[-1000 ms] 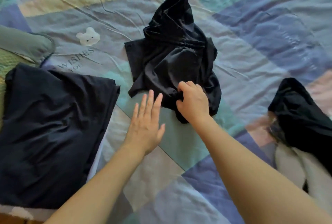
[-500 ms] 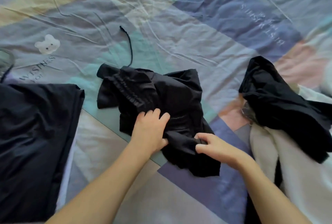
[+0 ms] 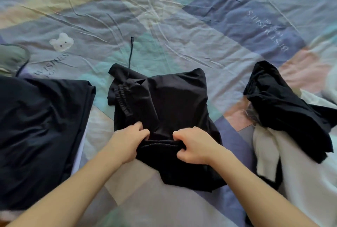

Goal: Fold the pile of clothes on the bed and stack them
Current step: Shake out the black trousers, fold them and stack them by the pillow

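A crumpled pair of black drawstring shorts (image 3: 173, 99) lies in the middle of the bed, its gathered waistband at the left and a black cord trailing away from me. My left hand (image 3: 127, 141) and my right hand (image 3: 193, 144) each grip a bunched fold at the near edge of the shorts, fingers curled into the cloth. A folded black garment (image 3: 40, 132) lies flat at the left. At the right sits the unfolded pile, with a black garment (image 3: 284, 110) on top of white clothes (image 3: 300, 181).
The bed is covered by a wrinkled patchwork sheet (image 3: 164, 17) in blue, teal and beige with a small bear print. A grey-green pillow (image 3: 11, 57) shows at the far left edge.
The view and shorts shifted; the shorts now lie closer and more spread out. My left hand went from open to gripping the cloth, and both hands now hold its near edge side by side.
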